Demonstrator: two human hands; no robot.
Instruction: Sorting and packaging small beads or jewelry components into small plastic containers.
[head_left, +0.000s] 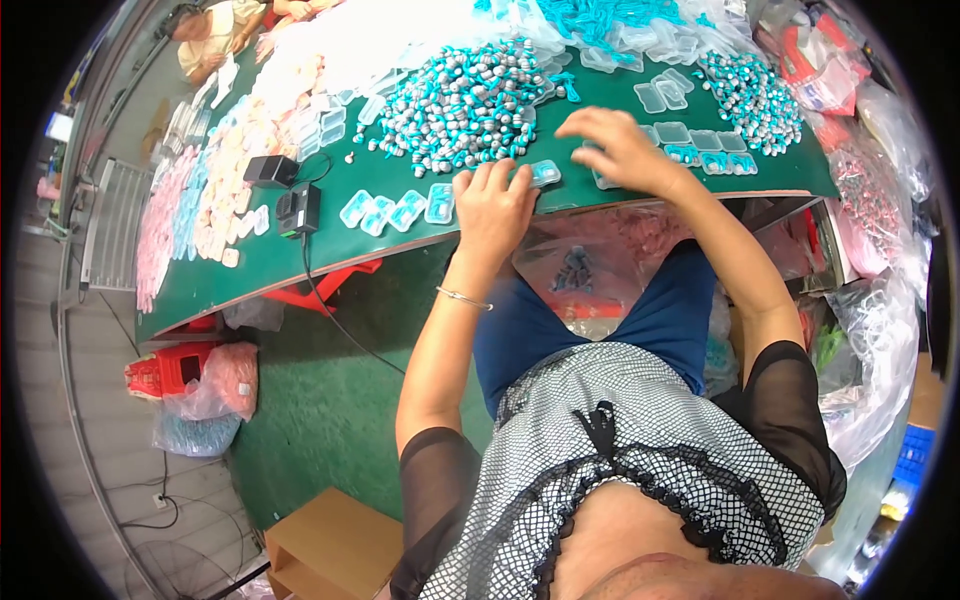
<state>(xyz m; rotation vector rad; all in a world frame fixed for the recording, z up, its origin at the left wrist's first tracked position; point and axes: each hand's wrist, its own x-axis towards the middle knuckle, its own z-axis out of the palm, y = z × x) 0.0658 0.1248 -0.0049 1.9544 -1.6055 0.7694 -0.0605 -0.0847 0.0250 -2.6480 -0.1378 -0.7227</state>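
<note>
One green table point(222, 272) bears a grey-and-teal heap point(460, 105); the right hand point(625, 150) hangs loosely open, nothing visible in it; the left hand point(497, 203) curls beside a filled clear case point(546, 174), its hold hidden; a stray knuckle could spill that case

Tabletop point(345, 245) at 10 o'clock: smooth, green, faint sheen. Heaped small pieces point(460, 105), 12 o'clock: grey and teal, look like moulded plastic, glossy. Small boxes point(439, 203) at 11 o'clock: clear thin plastic, smooth, shiny. Adapter point(297, 210), 10 o'clock: black plastic, mostly matt. Bags point(880, 345), 3 o'clock: clear plastic film, crinkled, glossy. Carton point(340, 550), 7 o'clock: plain brown card, matt. Floor point(320, 410), 8 o'clock: green, smooth, dull sheen. Bracelet point(463, 299), dial centre: shiny metal. Sleeve point(440, 480), 6 o'clock: sheer black cloth
</note>
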